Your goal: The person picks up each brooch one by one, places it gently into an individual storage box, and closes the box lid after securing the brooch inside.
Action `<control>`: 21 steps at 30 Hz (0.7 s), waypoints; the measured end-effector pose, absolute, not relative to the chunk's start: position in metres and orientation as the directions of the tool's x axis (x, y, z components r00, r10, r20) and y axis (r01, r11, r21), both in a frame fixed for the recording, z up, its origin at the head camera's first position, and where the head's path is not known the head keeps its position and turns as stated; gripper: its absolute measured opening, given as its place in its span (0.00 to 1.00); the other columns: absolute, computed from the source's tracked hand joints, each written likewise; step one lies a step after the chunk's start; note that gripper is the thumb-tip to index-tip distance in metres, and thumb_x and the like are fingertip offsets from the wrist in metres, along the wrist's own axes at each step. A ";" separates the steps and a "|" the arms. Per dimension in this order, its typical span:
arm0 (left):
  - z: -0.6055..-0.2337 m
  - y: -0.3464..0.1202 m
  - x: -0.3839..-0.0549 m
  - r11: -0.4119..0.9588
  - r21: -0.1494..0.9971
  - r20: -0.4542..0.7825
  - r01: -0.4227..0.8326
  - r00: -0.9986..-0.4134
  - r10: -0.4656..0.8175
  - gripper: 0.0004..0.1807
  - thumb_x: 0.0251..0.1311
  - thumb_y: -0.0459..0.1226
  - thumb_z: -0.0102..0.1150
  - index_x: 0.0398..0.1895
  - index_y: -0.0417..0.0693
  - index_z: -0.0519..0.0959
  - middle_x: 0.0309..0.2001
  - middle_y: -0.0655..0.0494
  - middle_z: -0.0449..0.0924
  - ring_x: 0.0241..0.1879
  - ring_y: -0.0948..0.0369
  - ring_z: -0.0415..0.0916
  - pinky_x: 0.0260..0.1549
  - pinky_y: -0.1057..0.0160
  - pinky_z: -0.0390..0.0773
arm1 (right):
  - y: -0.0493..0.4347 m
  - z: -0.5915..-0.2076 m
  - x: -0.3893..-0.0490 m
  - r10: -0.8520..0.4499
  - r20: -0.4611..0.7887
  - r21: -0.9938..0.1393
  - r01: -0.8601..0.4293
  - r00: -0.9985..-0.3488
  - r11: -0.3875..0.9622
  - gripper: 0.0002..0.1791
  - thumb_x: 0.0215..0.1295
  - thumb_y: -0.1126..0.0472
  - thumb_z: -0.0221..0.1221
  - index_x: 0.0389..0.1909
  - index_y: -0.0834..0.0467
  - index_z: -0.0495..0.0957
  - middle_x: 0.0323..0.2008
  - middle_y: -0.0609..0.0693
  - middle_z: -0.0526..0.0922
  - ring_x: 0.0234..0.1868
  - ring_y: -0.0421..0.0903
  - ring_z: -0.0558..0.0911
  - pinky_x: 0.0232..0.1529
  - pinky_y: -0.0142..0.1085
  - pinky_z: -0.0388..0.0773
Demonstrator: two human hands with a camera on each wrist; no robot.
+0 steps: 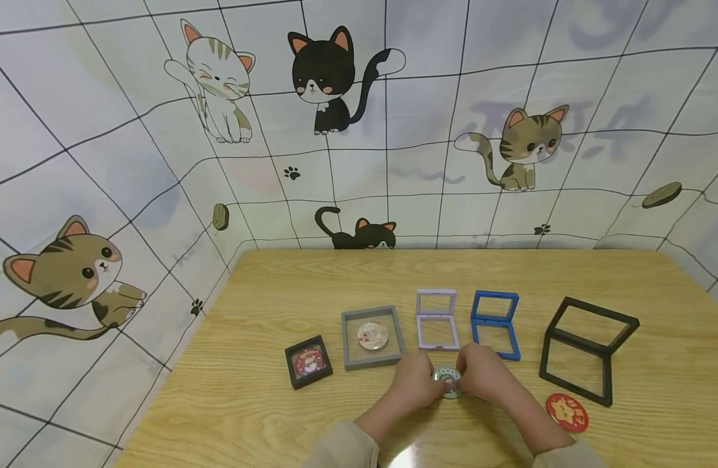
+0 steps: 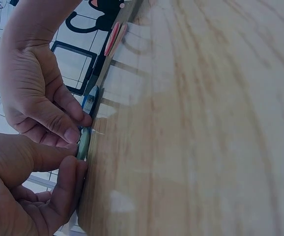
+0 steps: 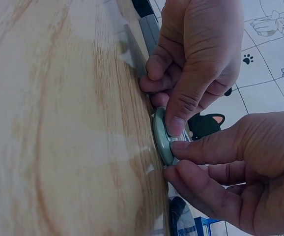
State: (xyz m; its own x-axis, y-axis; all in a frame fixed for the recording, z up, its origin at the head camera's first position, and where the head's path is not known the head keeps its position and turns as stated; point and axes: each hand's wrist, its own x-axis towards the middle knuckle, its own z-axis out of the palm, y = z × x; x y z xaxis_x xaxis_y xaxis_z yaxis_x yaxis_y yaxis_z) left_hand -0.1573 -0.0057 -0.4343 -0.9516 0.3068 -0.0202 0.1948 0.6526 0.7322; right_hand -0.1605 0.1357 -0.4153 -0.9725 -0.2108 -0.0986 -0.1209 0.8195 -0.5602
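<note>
A round light-green badge (image 1: 447, 373) lies low over the tabletop, pinched at its edges by both hands. My left hand (image 1: 414, 379) holds its left side, thumb on the face, and my right hand (image 1: 483, 372) grips the right side the same way. Seen edge-on in the right wrist view, the badge (image 3: 161, 136) tilts slightly between both thumbs and fingertips. Just past the fingers stand an opened lilac frame (image 1: 437, 316) and an opened blue frame (image 1: 475, 320). A dark blue rounded thing (image 3: 180, 216) shows beside my right hand, its kind unclear.
To the left, a small black frame (image 1: 289, 364) holds a red badge (image 1: 309, 360), and a grey frame (image 1: 345, 338) holds a pale badge (image 1: 373, 336). An opened black frame (image 1: 575, 390) stands right, with a red star badge (image 1: 567, 412) before it. Cat-printed cloth (image 1: 417, 130) hangs behind.
</note>
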 end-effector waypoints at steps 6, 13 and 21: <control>-0.437 -0.005 -0.158 0.654 0.733 -0.017 0.187 -0.956 0.292 0.25 0.43 0.34 0.68 0.01 0.42 0.63 0.02 0.66 0.52 0.03 0.72 0.46 0.03 0.76 0.47 | 0.137 -0.416 -0.161 -0.184 -0.131 -0.569 -0.078 -0.974 0.818 0.15 0.37 0.67 0.70 0.18 0.62 0.70 0.17 0.49 0.70 0.21 0.44 0.68 0.21 0.34 0.66; -0.434 -0.009 -0.157 0.635 0.753 -0.005 0.174 -0.963 0.270 0.21 0.46 0.36 0.67 0.11 0.40 0.64 0.11 0.61 0.56 0.09 0.69 0.53 0.09 0.76 0.53 | 0.138 -0.415 -0.159 -0.163 -0.102 -0.629 -0.063 -0.981 0.775 0.14 0.43 0.67 0.68 0.17 0.61 0.69 0.14 0.48 0.71 0.15 0.41 0.72 0.18 0.32 0.67; -0.435 -0.012 -0.172 0.442 0.888 -0.005 0.126 -0.959 0.284 0.11 0.50 0.30 0.62 0.23 0.42 0.67 0.13 0.59 0.66 0.10 0.67 0.69 0.09 0.73 0.64 | 0.139 -0.407 -0.165 -0.146 -0.076 -0.678 -0.057 -0.986 0.732 0.10 0.47 0.68 0.65 0.20 0.65 0.71 0.13 0.49 0.75 0.14 0.43 0.76 0.17 0.33 0.70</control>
State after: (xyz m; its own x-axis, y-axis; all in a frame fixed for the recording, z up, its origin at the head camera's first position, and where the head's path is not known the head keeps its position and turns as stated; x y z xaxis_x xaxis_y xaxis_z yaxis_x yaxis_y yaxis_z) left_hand -0.1724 -0.0122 -0.4353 -0.9588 0.2840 -0.0053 0.1260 0.4419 0.8882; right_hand -0.1650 0.1388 -0.4070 -0.9863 -0.1464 -0.0758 -0.0566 0.7325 -0.6785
